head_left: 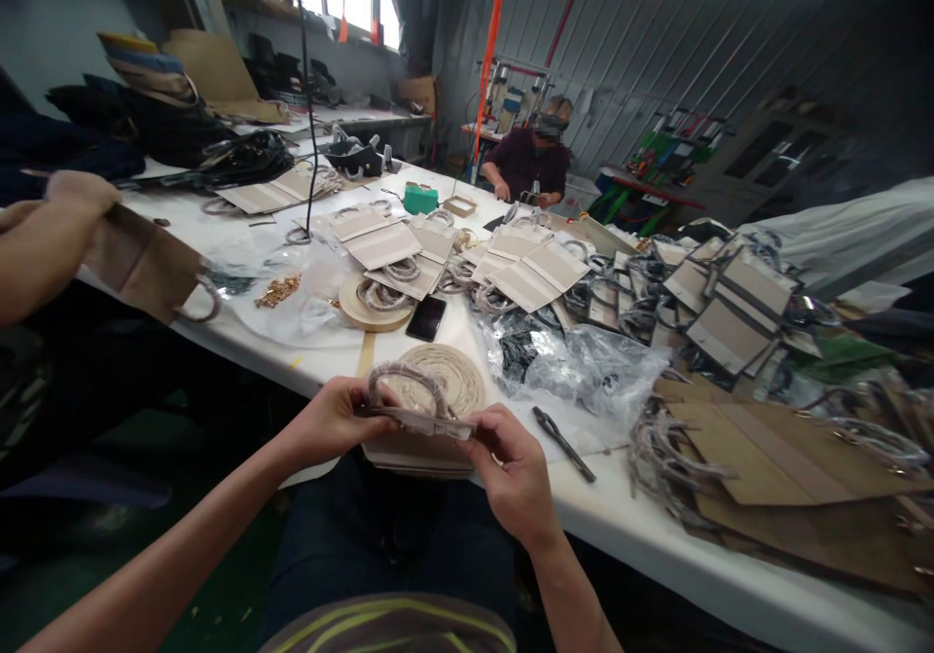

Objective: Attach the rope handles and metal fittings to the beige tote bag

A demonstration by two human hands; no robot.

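Observation:
Low in the middle of the head view, both hands grip the top edge of a brown bag panel (419, 453) with a wrapped, curved handle (407, 373). My left hand (350, 419) pinches the edge at the left end, beside the foot of the handle. At the right end, my right hand (507, 458) pinches a pale strip along that edge between thumb and fingers. The panel hangs down over my lap at the table's edge. Just behind the handle lies a coil of beige strip (463, 378), partly hidden by it.
A black phone (426, 319), a dark hand tool (563, 444) and gold-coloured small parts (278, 290) lie on the white table. Stacked panels (795, 453) and clear plastic (584, 366) are at right. A co-worker's hand (80, 200) holds another panel at left; another person (531, 162) sits opposite.

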